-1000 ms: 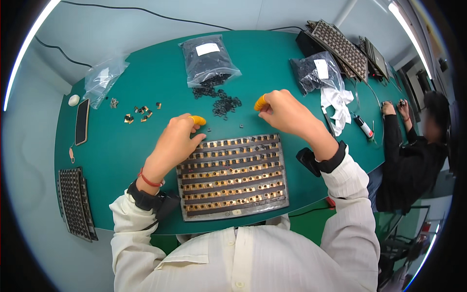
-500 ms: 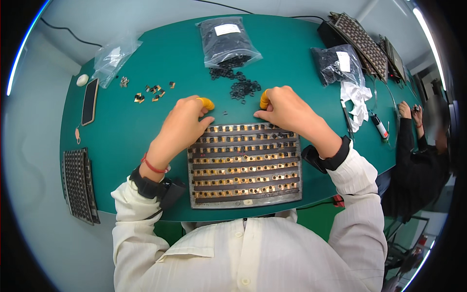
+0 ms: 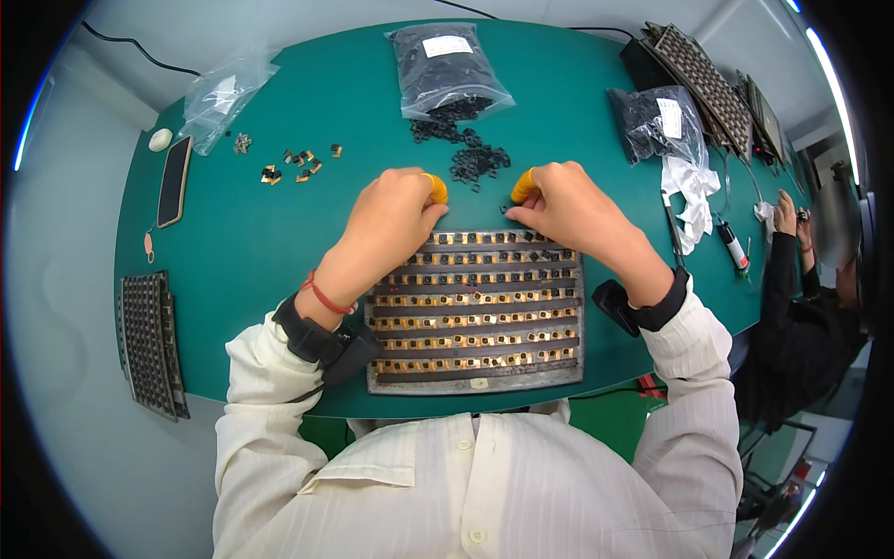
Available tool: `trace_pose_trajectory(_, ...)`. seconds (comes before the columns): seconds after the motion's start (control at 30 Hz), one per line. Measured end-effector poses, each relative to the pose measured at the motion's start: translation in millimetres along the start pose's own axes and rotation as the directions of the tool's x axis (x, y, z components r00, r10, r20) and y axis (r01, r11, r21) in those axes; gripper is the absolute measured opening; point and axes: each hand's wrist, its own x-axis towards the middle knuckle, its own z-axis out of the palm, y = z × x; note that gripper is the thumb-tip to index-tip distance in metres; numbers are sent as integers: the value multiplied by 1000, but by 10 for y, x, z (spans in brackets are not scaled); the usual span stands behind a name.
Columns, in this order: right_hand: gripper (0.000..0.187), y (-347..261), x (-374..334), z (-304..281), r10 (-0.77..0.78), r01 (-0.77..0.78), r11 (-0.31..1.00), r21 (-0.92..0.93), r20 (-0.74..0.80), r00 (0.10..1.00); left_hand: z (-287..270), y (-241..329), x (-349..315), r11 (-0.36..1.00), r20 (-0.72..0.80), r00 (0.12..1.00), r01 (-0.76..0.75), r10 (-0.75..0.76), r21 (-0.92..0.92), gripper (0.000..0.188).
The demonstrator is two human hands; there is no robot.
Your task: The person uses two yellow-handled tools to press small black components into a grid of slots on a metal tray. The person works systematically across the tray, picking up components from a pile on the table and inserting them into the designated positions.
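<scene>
facing each other at the far edge of the tray [image 3: 419, 387], the left hand [image 3: 396, 219] and the right hand [image 3: 568, 200] each curl a finger in a yellow finger cot [image 3: 524, 185] toward the thumb. a small black part [image 3: 504, 210] sits at the right thumb's tip, nearer the tray than the black pile [image 3: 480, 164] on the green tabletop [image 3: 345, 88]; whether either grip is pinching anything, i cannot tell.
</scene>
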Motion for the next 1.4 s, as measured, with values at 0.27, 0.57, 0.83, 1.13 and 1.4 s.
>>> trace_pose_trajectory(0.27,14,-81,100,99,-10,10,999,-51,12,1000,-39,-5,6,995,-16,997,-74,75,66,15)
trace_pose_trajectory(0.57,14,-170,38,159,-55,49,987,-155,-34,998,-448,-20,-854,997,160,985,-51,61,-65,14)
trace_pose_trajectory(0.83,14,-323,-364,-137,-63,57,996,-74,-91,994,-416,-50,-1215,993,114,987,-114,112,8,14)
trace_pose_trajectory(1.13,12,-217,-1103,-124,18,-21,999,-32,-101,995,-283,-103,-1079,979,66,981,-186,180,89,14)
trace_pose_trajectory(1.4,13,-78,-1183,110,3,-3,1000,-2,-46,999,-310,86,-1231,964,65,993,-112,99,242,36)
